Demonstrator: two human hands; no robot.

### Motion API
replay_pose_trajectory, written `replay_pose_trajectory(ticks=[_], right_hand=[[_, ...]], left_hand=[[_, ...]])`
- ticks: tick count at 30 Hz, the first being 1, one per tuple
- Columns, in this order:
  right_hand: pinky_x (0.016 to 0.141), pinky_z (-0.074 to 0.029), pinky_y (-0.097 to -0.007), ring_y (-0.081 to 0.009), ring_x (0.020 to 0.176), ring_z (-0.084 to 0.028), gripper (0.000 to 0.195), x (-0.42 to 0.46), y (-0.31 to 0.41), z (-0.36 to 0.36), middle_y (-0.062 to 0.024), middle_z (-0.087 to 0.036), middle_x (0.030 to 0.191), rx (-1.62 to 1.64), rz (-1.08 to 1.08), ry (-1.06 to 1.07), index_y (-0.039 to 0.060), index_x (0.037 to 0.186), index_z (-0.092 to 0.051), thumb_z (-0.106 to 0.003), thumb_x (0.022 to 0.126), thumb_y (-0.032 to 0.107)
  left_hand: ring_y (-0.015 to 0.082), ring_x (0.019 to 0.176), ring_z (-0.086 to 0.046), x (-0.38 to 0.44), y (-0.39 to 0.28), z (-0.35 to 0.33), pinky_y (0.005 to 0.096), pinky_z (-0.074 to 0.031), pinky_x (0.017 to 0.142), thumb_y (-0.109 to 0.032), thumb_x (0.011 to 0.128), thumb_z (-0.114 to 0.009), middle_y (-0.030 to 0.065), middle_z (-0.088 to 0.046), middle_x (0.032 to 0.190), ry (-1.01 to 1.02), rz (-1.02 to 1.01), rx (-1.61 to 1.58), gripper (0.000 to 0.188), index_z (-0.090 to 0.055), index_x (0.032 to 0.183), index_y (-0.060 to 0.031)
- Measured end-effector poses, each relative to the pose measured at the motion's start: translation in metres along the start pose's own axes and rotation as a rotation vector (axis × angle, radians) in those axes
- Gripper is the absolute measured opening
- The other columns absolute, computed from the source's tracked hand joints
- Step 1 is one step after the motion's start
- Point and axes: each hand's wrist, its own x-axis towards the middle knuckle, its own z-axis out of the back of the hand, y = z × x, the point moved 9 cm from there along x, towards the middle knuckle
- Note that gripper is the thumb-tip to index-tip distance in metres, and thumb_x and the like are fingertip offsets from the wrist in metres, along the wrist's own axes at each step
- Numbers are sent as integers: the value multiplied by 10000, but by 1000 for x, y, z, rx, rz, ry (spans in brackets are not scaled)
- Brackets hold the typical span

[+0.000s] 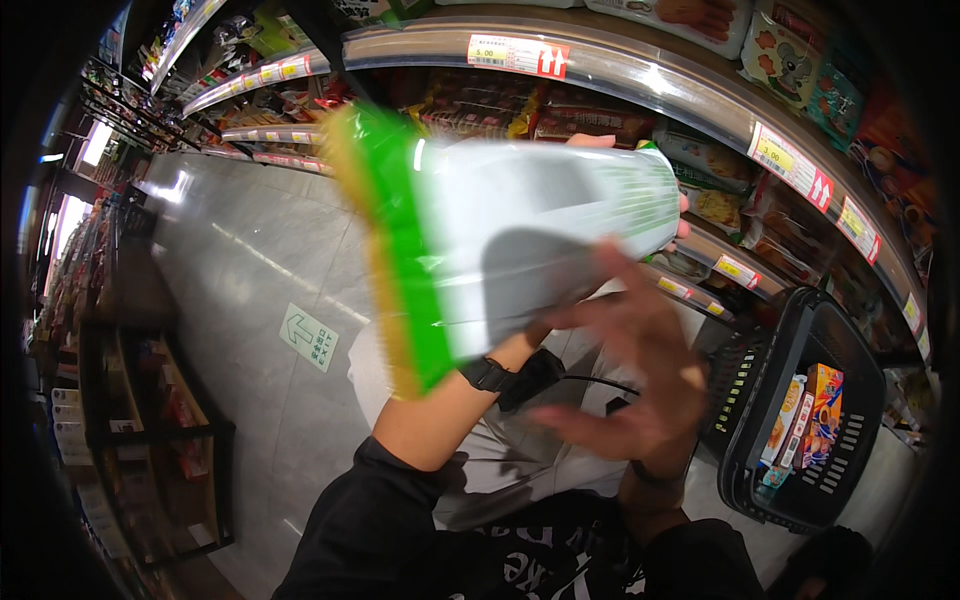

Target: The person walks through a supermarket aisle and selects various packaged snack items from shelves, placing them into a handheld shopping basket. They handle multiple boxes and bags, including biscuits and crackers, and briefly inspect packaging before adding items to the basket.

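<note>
A green and white plastic snack package (517, 225) is held up in front of the shelves, tilted and partly blurred. My left hand (681, 217) is shut on its right end from behind; fingertips show at the edge, and most of the hand is hidden by the package. My right hand (637, 352), blurred by motion, is raised at the package's lower right with fingers apart and nothing in it. Whether a fingertip touches the package I cannot tell. A black watch (529, 375) is on my left wrist.
Shelves with price-tag rails (660, 82) and packaged snacks (480, 105) curve across the top and right. A black shopping basket (847, 330) at the right holds several packages (823, 412). A low display rack (161, 435) stands at the left. An exit sign (309, 337) lies on the grey floor.
</note>
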Motion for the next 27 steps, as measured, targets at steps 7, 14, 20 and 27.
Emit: replay_pose_trajectory(ticks=[7,14,20,27], right_hand=[[1092,-459,-427,-340,1196,-647,1242,-44,-33,126,-326,-627,1311,177,-488,-636,-153,1526,-346,-400,885,909],[1129,-446,-390,-282,1308,-595,839,-67,-51,144,-274,-571,1460,-47,-684,-451,-89,1502,-452,-855,835,220],[1169,-394,-445,-362,1399,-514,842,-32,-35,130,-202,-551,1500,-1040,-392,-303,23,1504,-504,-873,750,85],[1160,-388,-491,-352,1366,-523,821,-20,-98,79,-106,-621,1412,-1135,-410,103,135,1455,-578,-887,695,123]], left_hand=[[147,831,-646,3,-3,20,294,-482,793,-325,972,-534,70,-696,879,-601,-333,378,312,-667,938,-45],[142,900,-611,5,-9,27,313,-458,862,-255,1022,-528,55,-673,947,-643,-440,659,265,-651,1048,-21],[205,923,-601,0,-27,41,371,-477,859,-277,1080,-530,134,-638,993,-764,-525,828,301,-552,1090,23],[128,933,-602,-2,-28,44,302,-484,830,-268,1073,-575,81,-652,1033,-769,-508,760,298,-573,1199,2]])
